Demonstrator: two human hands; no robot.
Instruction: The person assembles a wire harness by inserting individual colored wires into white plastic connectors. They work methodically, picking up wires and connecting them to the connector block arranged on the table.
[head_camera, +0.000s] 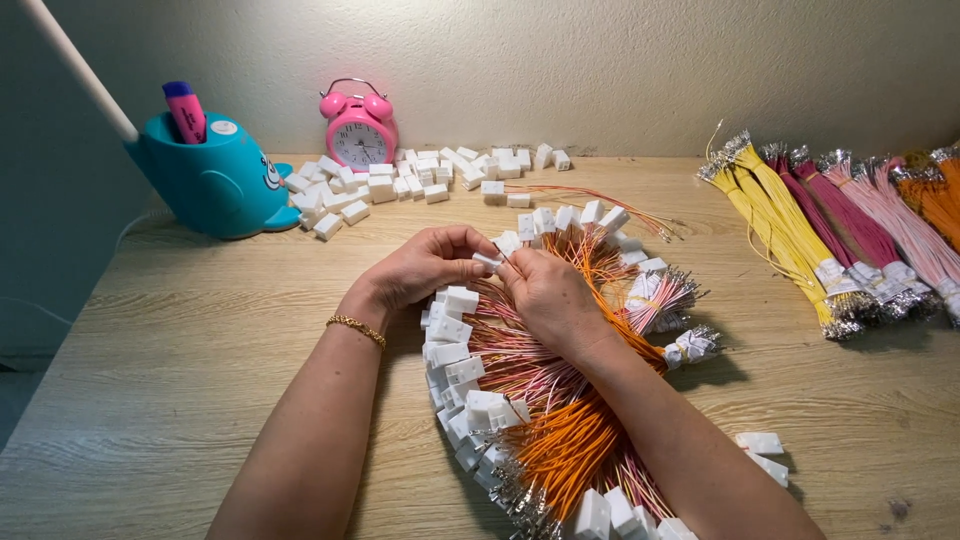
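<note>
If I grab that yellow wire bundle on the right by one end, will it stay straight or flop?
The yellow wire bundle would likely droop: its strands are thin, and some already curve loose. The white band near one end should probably keep the strands together. It looks light, so a push would likely slide it across the wooden table.

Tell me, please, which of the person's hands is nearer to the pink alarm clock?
Left. The left hand lies just below the pink alarm clock and slightly to its right; the right hand sits farther right and lower.

Bare forearms, no sleeves; gold chain bracelet (353, 328) on left wrist.
</note>
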